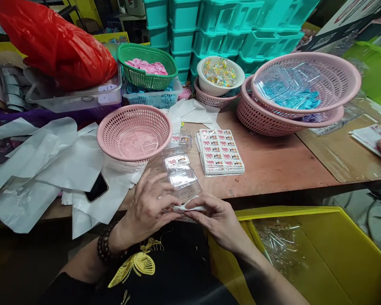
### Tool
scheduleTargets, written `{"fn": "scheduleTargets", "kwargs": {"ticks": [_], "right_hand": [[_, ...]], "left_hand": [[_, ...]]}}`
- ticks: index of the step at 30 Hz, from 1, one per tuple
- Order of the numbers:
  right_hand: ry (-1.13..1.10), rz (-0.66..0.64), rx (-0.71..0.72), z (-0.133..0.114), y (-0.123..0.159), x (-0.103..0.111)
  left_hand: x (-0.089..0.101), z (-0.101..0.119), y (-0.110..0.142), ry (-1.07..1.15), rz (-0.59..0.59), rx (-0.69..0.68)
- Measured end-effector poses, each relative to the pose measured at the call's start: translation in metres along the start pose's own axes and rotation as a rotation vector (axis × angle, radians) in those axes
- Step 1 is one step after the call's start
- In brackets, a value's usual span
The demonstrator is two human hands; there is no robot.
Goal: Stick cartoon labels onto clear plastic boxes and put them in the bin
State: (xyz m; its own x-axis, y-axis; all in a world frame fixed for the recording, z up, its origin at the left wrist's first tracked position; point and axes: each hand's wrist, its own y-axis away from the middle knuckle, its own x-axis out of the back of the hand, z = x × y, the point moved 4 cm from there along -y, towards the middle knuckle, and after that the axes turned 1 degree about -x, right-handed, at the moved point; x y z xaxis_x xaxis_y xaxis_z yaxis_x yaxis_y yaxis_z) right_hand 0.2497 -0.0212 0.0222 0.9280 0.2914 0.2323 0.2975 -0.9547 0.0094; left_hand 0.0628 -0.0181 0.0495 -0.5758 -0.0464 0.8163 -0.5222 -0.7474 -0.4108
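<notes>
Top: black point(184, 262)
Embroidery: gold thread, winged, ribbed shapes point(136, 264), 7 o'clock
Bracelet: dark brown round beads point(104, 245), left wrist point(117, 238), 8 o'clock
Left sleeve: black point(63, 290), ending short of the wrist

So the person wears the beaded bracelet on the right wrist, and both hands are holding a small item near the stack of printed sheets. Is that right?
Not quite. The head view shows the beaded bracelet on the left wrist, not the right. The rest holds: left hand and right hand hold a small item near the stack of printed sheets.
</notes>
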Motion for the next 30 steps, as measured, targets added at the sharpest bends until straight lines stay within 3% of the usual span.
{"fn": "scheduleTargets", "kwargs": {"ticks": [4, 12, 14, 17, 20, 22, 23, 25, 27, 30], "right_hand": [[0.210, 0.117, 0.125, -0.005, 0.001, 0.010], [0.280, 0.031, 0.046, 0.004, 0.004, 0.012], [0.317, 0.027, 0.089, 0.005, 0.005, 0.011], [0.498, 0.075, 0.277, 0.005, 0.008, 0.011], [0.722, 0.221, 0.595, 0.000, 0.022, 0.010], [0.696, 0.252, 0.759, -0.004, 0.033, 0.010], [0.612, 0.248, 0.763, -0.005, 0.034, 0.012], [0.369, 0.301, 0.559, -0.005, 0.027, 0.023], [0.128, 0.364, 0.194, 0.004, 0.009, 0.035], [-0.085, 0.246, -0.237, 0.018, -0.026, 0.040]], "left_hand": [[-0.008, -0.012, -0.005, 0.152, -0.094, 0.056], [-0.019, -0.032, -0.004, 0.360, -0.403, 0.289], [-0.021, -0.034, -0.006, 0.423, -0.447, 0.336], [-0.027, -0.040, -0.006, 0.548, -0.522, 0.423], [-0.038, -0.051, -0.001, 0.751, -0.672, 0.587], [-0.045, -0.058, 0.004, 0.885, -0.797, 0.667], [-0.047, -0.061, 0.006, 0.930, -0.847, 0.677], [-0.047, -0.063, 0.008, 0.962, -0.889, 0.640], [-0.042, -0.062, 0.007, 0.894, -0.842, 0.540], [-0.029, -0.053, 0.004, 0.618, -0.673, 0.363]]}}
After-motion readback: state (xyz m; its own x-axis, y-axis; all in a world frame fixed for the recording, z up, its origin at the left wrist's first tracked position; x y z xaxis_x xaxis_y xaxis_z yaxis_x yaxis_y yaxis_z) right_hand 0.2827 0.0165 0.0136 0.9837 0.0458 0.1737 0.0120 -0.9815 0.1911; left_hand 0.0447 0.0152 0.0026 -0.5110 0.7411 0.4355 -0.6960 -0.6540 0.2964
